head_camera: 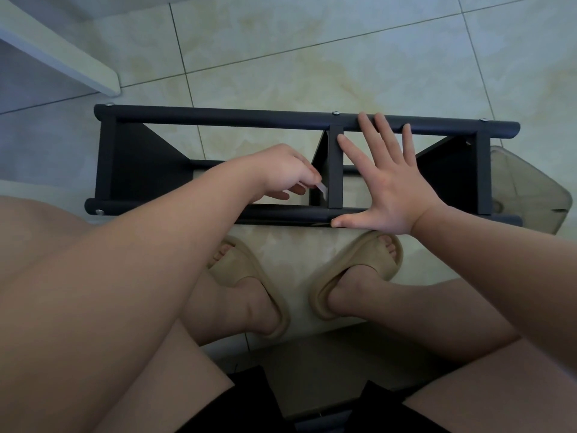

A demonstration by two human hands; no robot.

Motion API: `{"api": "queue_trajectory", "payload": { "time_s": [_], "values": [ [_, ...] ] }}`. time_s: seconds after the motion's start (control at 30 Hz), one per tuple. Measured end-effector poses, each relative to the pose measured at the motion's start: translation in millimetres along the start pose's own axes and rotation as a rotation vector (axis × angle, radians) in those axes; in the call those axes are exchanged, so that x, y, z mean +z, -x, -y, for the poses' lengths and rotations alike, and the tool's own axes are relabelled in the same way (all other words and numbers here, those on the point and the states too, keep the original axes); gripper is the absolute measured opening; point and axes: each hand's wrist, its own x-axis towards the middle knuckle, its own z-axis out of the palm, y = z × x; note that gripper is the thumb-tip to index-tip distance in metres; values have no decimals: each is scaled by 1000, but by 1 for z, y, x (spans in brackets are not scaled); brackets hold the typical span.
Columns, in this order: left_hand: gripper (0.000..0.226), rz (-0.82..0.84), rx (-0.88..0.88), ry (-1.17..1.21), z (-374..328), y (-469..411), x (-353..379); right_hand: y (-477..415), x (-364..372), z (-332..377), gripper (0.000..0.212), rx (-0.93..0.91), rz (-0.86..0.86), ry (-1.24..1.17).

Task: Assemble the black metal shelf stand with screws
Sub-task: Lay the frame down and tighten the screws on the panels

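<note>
The black metal shelf stand (218,117) lies on its side on the tiled floor, its two round rails running left to right. Silver screw heads show at the far rail's left end (109,104), at its middle (336,113) and at its right end (483,120); another sits at the near rail's left end (99,211). My left hand (281,170) pinches a small silvery tool (322,189) beside the middle upright (335,170). My right hand (387,179) lies flat with fingers spread, fingertips on the far rail and thumb on the near rail.
My feet in beige slippers (356,273) stand just in front of the stand. A translucent plastic container (527,189) sits at the stand's right end. A white furniture edge (62,54) crosses the upper left.
</note>
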Motion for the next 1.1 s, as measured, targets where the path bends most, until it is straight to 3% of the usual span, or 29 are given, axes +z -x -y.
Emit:
{"api": "queue_trajectory", "payload": {
  "time_s": [0.13, 0.27, 0.53, 1.1],
  "values": [
    [9, -17, -79, 279, -1, -3, 7, 0, 0, 0, 124, 6, 10, -3],
    [8, -64, -87, 360, -4, -2, 13, 0, 0, 0, 124, 6, 13, -9],
    [13, -191, -84, 306, -11, 1, 12, 0, -2, 1, 125, 12, 26, -3],
    [15, -97, -103, 211, -12, 0, 15, 0, -1, 0, 125, 7, 16, 1]
  ]
}}
